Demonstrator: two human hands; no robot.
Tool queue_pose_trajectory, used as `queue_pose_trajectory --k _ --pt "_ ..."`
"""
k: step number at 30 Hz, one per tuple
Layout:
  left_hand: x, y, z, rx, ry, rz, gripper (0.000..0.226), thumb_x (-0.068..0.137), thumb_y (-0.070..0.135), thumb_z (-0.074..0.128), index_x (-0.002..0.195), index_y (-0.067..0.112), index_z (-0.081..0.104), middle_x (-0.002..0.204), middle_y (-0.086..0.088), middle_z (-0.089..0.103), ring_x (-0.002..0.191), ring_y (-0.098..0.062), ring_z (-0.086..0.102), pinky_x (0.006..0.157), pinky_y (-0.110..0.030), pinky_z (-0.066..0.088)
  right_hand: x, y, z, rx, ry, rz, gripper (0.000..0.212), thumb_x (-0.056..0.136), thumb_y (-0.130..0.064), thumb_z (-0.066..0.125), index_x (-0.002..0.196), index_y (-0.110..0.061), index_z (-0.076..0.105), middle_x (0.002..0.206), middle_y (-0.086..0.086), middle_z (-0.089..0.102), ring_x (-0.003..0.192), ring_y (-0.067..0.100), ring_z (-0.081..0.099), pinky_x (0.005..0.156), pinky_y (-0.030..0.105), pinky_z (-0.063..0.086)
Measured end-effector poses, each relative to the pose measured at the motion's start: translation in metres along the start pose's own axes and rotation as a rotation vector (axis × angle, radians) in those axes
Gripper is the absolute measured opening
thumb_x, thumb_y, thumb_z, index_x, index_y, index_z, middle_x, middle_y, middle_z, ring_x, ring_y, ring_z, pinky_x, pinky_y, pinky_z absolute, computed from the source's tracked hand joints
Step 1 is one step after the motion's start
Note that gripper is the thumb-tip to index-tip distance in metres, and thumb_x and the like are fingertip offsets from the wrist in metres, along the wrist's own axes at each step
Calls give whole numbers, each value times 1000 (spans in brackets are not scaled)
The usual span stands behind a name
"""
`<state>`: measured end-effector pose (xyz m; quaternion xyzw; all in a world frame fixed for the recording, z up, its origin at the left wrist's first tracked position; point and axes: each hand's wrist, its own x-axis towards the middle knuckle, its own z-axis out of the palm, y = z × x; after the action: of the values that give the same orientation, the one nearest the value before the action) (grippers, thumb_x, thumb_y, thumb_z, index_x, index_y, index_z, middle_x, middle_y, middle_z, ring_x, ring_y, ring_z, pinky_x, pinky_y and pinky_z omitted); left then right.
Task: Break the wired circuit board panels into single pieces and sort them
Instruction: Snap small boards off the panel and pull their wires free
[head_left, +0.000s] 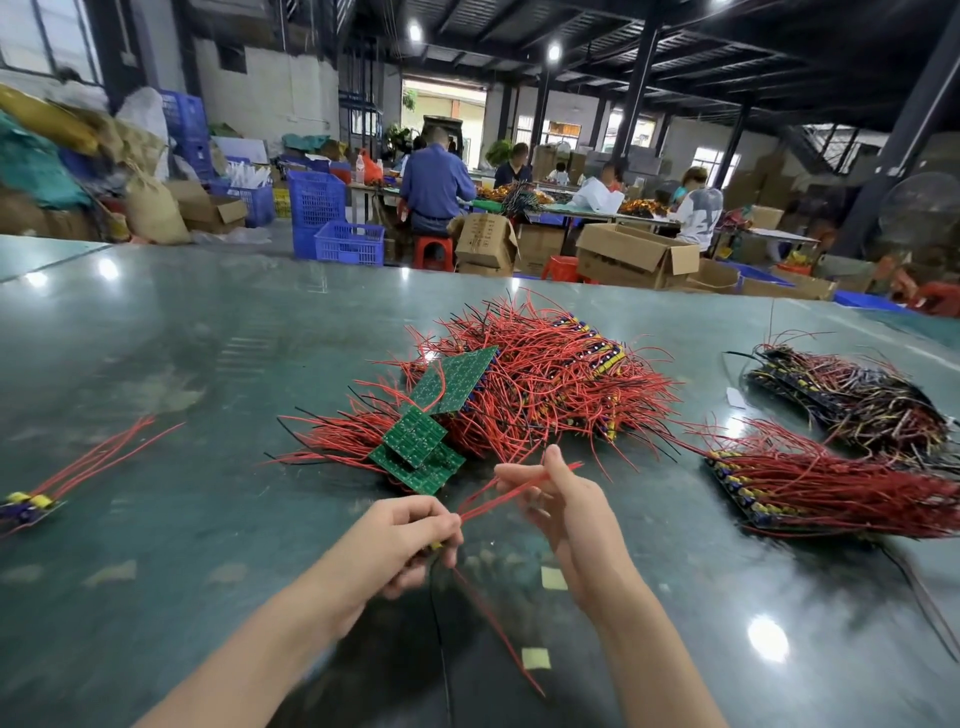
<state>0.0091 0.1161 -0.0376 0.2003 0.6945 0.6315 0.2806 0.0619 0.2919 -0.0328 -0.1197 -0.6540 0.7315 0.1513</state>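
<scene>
Item: single board piece (435, 546), mostly hidden in the left hand (410, 538), near centre above the counter (208, 332); only a yellow part shows. Left hand: fingers curled round the piece. Right hand (558, 499): fingers pinch the piece's red wires (511, 496), drawn out to the right; a black wire (441, 639) and another red one hang toward the near edge.

Handling note: judged a separating or straightening step. Best to hold the board firmly, run the wires clear of the heap, then carry the piece to the sorted lot.

Sorted lot: small pieces with red leads (36, 504), far left.

Stock: main heap of red-wired panels (540, 384), centre, with green panels (431, 431) lying copper side up on its near left; red-wired stack (821, 488), right; dark-wired stack (852, 395), far right.

Obstruction: loose wire ends from the heap lie just beside the right hand and may snag.

Other: paper scraps (554, 578) on the near counter; workers, cartons and blue crates (332, 223) beyond.
</scene>
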Motion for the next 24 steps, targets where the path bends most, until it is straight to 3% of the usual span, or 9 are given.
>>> queue_pose_trajectory --k 2,4,7,10,14,19,24 --pt "-1 1 0 -66 -56 -54 19 92 18 56 74 13 60 66 -3 61 38 -7 34 38 -12 16 0 0 1 77 -44 44 56 99 -44 29 86 -21 78 83 -1 73 68 11 51 68 28 37" --pt "-1 1 1 -203 -53 -79 13 87 19 60 77 12 62 71 -4 65 44 -7 45 38 -15 27 -2 1 5 -72 -85 48 56 96 -52 26 92 -27 76 87 -5 73 66 7 52 65 22 39" --pt "2 -3 1 -456 14 -55 14 71 23 68 79 13 71 85 -5 69 65 -10 59 63 -23 44 -7 10 17 -307 -161 -53 27 89 -44 57 91 -23 74 87 -5 74 69 1 57 62 12 43" --pt "5 -6 2 -591 59 9 20 62 26 72 77 13 76 81 -5 68 70 -12 62 75 -28 49 -8 19 26 -383 -195 -160 10 80 -30 73 90 -30 70 83 -7 73 74 0 62 68 17 48" --pt "5 -7 6 -653 63 29 21 69 28 69 80 12 77 85 -11 72 68 -15 67 62 -25 57 -10 23 28 -402 -155 -191 14 76 -27 78 83 -36 70 78 -13 72 71 0 62 69 18 51" --pt "7 -8 7 -576 64 -5 41 75 40 58 107 17 71 91 -2 70 78 -13 60 77 -29 47 -10 22 30 -258 -111 -160 14 83 -12 70 77 -23 70 68 -10 68 65 0 59 64 15 46" --pt "2 -5 9 -536 -36 -4 33 77 25 61 106 12 70 84 -1 66 70 -10 60 60 -22 54 -10 19 29 -151 -94 -132 14 84 -6 68 78 -18 70 66 -16 68 60 -7 57 59 8 41"
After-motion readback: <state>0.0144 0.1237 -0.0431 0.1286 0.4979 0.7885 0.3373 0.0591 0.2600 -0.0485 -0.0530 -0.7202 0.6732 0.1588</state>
